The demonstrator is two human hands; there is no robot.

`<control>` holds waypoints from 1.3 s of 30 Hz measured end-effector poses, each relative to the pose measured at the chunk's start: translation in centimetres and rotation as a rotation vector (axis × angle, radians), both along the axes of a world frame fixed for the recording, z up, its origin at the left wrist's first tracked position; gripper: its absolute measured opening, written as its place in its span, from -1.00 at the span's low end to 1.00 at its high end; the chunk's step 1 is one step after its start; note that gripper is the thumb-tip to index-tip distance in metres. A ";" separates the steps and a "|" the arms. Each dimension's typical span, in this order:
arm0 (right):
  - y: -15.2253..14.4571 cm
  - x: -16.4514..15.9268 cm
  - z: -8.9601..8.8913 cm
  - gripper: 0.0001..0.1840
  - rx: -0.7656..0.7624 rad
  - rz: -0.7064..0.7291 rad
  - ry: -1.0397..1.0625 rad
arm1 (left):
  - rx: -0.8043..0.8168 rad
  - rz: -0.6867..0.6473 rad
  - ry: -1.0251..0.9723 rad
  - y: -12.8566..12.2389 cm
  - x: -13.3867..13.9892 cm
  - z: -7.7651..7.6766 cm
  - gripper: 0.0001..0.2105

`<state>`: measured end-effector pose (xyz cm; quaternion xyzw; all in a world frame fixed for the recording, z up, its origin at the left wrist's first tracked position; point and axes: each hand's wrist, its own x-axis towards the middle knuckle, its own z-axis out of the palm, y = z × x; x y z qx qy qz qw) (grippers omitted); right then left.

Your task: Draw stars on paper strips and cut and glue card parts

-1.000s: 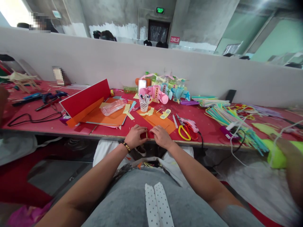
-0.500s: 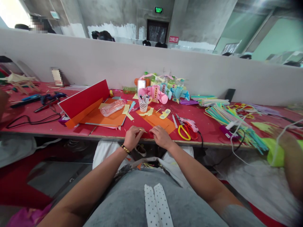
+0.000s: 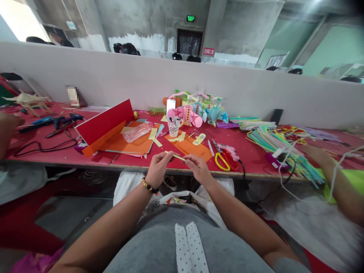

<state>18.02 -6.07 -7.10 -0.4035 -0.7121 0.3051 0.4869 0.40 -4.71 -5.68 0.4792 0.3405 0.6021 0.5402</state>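
Head view: left hand and right hand pinch thin yellow strip between them above table front edge; strip being handled, steady two-finger grip needed.

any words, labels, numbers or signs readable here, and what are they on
No text can be read for certain.
Green lit sign above the dark doorway: white characters, too small to read.
Red sign right of the doorway: white characters, blurred.
Plastic bottle lying on the orange paper: no readable label.
Thin yellow strip held between left hand and right hand: no print seen.
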 end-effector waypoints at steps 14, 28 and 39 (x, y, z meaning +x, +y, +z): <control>-2.2 0.7 2.5 -0.73 -0.090 -0.172 0.146 | 0.069 0.130 0.074 0.1 -1.3 1.2 -0.73; 3.3 5.3 -2.2 -0.74 -0.148 -0.371 0.212 | 0.551 0.069 1.215 5.8 -2.1 -3.1 -0.75; 4.6 4.9 0.2 -0.74 -0.103 -0.291 -0.087 | 0.634 0.041 0.965 7.9 0.6 0.2 -0.65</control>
